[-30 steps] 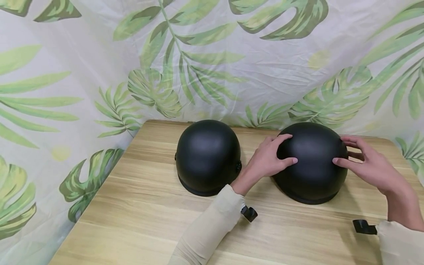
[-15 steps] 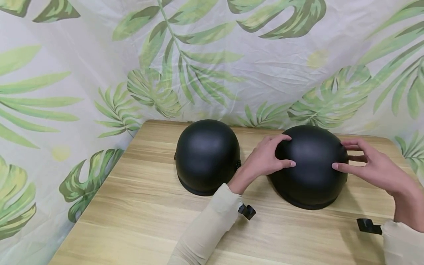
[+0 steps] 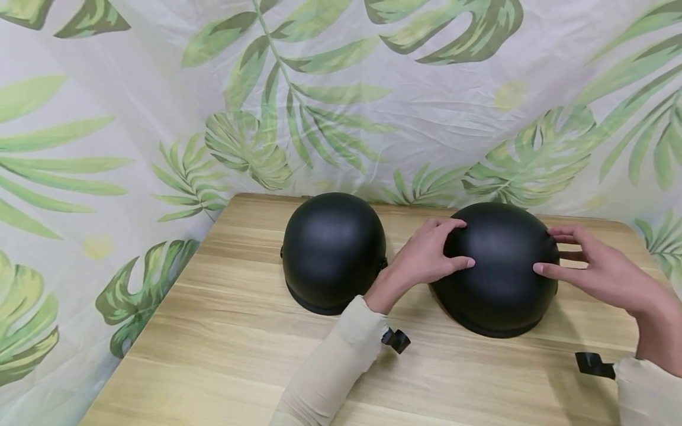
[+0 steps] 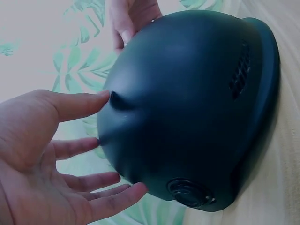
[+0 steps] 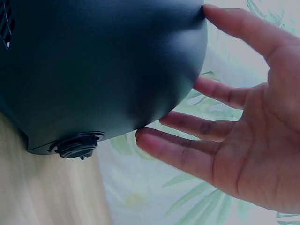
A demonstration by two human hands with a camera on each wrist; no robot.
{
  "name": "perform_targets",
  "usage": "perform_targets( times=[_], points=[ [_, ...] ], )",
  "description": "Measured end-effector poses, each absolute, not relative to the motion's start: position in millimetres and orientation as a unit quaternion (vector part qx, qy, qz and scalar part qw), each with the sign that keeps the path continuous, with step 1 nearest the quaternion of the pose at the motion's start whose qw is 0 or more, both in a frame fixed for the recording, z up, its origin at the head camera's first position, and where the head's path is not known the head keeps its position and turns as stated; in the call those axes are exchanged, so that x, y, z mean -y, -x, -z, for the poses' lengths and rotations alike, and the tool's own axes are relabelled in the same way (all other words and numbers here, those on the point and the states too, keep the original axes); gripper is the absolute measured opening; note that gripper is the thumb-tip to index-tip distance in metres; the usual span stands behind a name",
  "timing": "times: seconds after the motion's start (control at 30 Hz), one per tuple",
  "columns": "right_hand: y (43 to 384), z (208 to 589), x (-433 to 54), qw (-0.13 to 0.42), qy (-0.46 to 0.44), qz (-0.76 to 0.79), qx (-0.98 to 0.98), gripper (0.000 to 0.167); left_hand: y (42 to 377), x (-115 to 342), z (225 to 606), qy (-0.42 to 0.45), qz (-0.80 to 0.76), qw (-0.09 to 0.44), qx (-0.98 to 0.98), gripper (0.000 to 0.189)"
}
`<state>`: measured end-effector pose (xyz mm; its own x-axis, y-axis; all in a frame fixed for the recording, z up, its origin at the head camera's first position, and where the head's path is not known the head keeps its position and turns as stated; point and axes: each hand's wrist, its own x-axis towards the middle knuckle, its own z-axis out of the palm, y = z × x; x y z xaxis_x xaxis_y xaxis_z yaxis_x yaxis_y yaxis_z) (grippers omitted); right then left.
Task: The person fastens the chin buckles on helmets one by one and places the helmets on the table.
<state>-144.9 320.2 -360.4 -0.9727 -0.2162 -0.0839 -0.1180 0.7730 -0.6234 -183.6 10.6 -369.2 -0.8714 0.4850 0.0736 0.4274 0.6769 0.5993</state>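
Two smooth black helmets stand dome up on the table. The right-hand helmet (image 3: pixel 498 290) is between both hands. My left hand (image 3: pixel 431 254) touches its left side with spread fingers and thumb; in the left wrist view those fingers (image 4: pixel 77 105) are nearly straight, fingertips on the shell. My right hand (image 3: pixel 602 269) touches the other side with long, spread fingers (image 5: pixel 178 154), palm off the shell. A grille vent (image 4: pixel 241 72) and a round side knob (image 4: pixel 190 192) show on this helmet. The left-hand helmet (image 3: pixel 334 248) stands beside my left wrist, no fingers on it.
The helmets stand on a wood-grain table (image 3: pixel 213 355), near its back edge. A leaf-printed cloth (image 3: pixel 426 118) hangs behind. Black wrist mounts (image 3: pixel 396 341) stick out from both pale sleeves (image 3: pixel 335 361).
The right-hand helmet has shifted slightly toward the table's front, and my right hand has moved a little the same way with it. The left-hand helmet has stayed put.
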Motion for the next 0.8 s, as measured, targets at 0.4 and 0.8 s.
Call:
perform_targets(
  times=[0.4,0.8],
  points=[
    [130.3,350.3,-311.7,0.062,0.108,0.239,-0.963,0.086,161.4,45.8,335.0,-0.270,-0.330,-0.030,-0.904,0.064],
    [95.5,368.0,-323.5,-0.070,0.108,0.205,-0.970,0.071,139.5,130.1,327.2,-0.276,-0.323,-0.211,-0.880,0.050]
  ],
)
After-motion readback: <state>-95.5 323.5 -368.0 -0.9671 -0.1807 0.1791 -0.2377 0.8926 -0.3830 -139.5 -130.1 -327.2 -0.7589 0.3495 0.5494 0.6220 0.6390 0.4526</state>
